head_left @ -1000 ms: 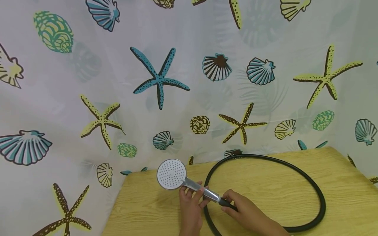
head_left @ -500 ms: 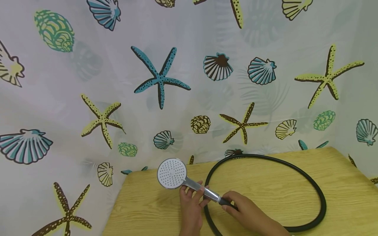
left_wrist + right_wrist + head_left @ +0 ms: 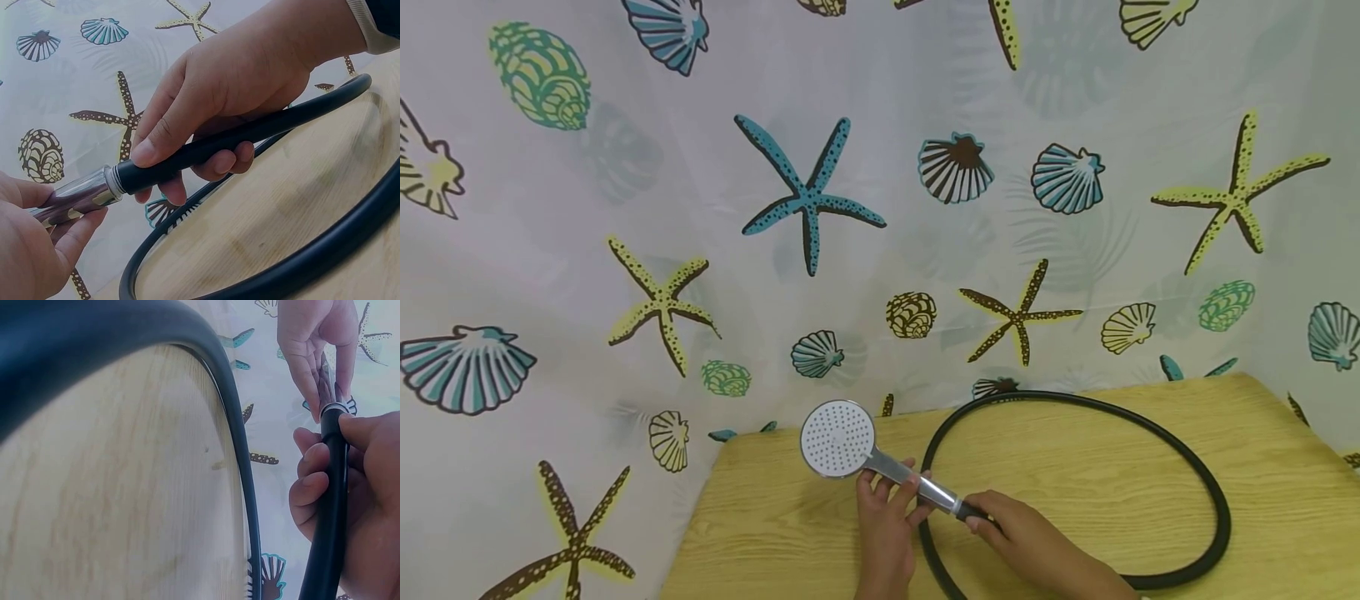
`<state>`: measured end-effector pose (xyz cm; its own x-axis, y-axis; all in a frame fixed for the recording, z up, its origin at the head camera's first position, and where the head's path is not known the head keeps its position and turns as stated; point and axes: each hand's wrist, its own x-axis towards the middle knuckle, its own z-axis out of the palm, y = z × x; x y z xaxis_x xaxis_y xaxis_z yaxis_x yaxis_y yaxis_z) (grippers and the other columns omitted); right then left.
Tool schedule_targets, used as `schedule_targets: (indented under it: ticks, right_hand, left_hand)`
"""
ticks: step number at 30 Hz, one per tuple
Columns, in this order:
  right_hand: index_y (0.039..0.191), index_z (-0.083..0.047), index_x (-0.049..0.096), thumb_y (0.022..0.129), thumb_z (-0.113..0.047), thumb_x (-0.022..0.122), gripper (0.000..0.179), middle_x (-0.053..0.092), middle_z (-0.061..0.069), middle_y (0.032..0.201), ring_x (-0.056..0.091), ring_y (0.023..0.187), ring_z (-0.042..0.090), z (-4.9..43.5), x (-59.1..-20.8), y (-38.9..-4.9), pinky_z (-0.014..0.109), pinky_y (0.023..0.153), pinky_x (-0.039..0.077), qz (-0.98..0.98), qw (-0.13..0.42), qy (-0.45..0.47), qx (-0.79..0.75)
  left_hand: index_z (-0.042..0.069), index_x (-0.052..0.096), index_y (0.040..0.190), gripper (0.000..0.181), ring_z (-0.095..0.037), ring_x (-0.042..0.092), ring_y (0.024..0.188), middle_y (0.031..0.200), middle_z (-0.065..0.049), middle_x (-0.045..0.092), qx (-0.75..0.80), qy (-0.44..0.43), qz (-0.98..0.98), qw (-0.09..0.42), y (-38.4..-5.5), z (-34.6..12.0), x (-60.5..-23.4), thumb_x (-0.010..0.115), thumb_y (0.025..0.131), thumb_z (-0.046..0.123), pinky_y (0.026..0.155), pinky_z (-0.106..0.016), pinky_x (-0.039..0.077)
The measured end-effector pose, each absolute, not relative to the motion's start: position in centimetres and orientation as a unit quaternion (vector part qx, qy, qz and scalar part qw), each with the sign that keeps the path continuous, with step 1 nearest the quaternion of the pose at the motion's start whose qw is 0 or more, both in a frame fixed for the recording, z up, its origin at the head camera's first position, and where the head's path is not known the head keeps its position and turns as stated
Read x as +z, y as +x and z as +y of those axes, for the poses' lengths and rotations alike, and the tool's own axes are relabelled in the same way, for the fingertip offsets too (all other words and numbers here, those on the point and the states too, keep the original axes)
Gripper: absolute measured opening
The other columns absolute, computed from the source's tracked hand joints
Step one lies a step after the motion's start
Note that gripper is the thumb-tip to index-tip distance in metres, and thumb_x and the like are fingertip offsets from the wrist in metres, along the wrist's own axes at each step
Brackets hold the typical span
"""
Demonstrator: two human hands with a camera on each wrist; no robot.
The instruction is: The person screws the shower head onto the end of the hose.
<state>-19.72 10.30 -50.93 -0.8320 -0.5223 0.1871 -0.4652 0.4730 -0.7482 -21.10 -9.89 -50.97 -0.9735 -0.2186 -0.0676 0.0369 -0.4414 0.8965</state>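
A chrome shower head (image 3: 838, 439) with a white, dotted face points up and left above the table. My left hand (image 3: 886, 525) pinches its chrome handle (image 3: 937, 495) between thumb and fingers. My right hand (image 3: 1030, 533) grips the end of a black hose (image 3: 206, 150) right beside the handle's base. In the left wrist view a thin threaded ring (image 3: 114, 181) shows where handle and hose end meet. The right wrist view has the right fingers (image 3: 312, 481) curled round the hose and the left hand (image 3: 319, 331) on the handle beyond.
The rest of the hose lies in a wide loop on the wooden table (image 3: 760, 517). Behind and at both sides hangs a white curtain (image 3: 880, 167) printed with starfish and shells. The table's back edge meets the curtain.
The right hand's thumb and fingers have shifted slightly along the hose end, a little away from the handle. The shower head and left hand keep their place; the view drifts slightly.
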Motion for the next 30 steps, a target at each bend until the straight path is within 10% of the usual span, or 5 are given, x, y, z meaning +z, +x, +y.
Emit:
schedule_targets:
  ticks: [30]
  right_hand:
    - [0.129, -0.015, 0.060, 0.099, -0.035, 0.065, 0.036, 0.065, -0.003, 0.113, 0.058, 0.090, 0.004, 10.31, -50.90, -19.86, 0.019, 0.071, 0.051, 0.861, 0.056, -0.244, -0.444]
  left_hand:
    - [0.009, 0.032, 0.143, 0.060, -0.030, 0.071, 0.110, 0.126, -0.013, 0.060, -0.838, 0.095, -0.532, 0.073, -21.16, -9.60, -51.06, 0.068, 0.095, 0.006, 0.084, -0.042, 0.065]
